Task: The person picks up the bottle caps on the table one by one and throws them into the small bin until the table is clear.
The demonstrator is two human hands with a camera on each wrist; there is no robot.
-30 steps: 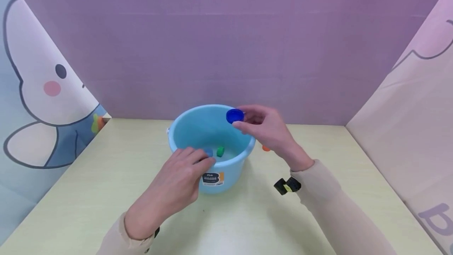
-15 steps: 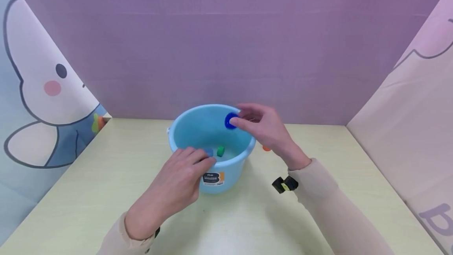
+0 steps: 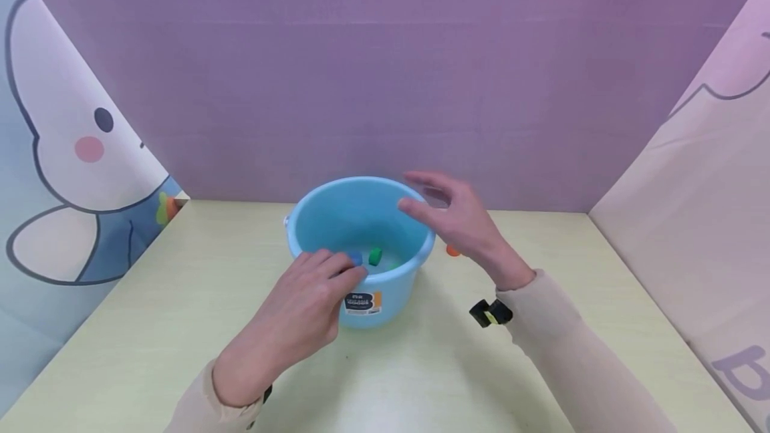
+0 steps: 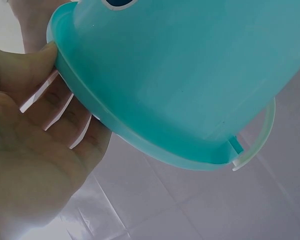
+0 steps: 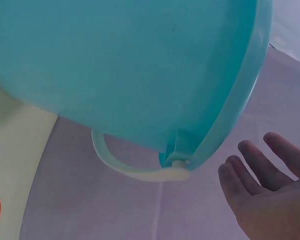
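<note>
A light blue bucket [image 3: 394,299] stands upright on the table, a label [image 3: 362,303] on its front. My left hand [image 3: 301,303] grips the near left part of its rim; in the left wrist view the thumb presses the outside and the fingers curl over the edge. Above the right side of the rim, my right hand [image 3: 460,222] is held with fingers spread and nothing in them. Inside lie a green cap [image 3: 375,256] and a blue piece [image 3: 356,258], partly hidden by my left hand. The front wall hides much of the bottom.
An orange cap [image 3: 453,251] lies on the pale table [image 3: 198,272], right of the bucket. The bucket's white handle [image 5: 135,172] hangs on its far side. A purple backdrop [image 3: 385,72] rises behind, with printed sheets at both sides.
My right hand has let go of the blue cap over the bucket, and its fingers have spread. The cap is no longer plainly visible. My left hand has stayed on the rim.
</note>
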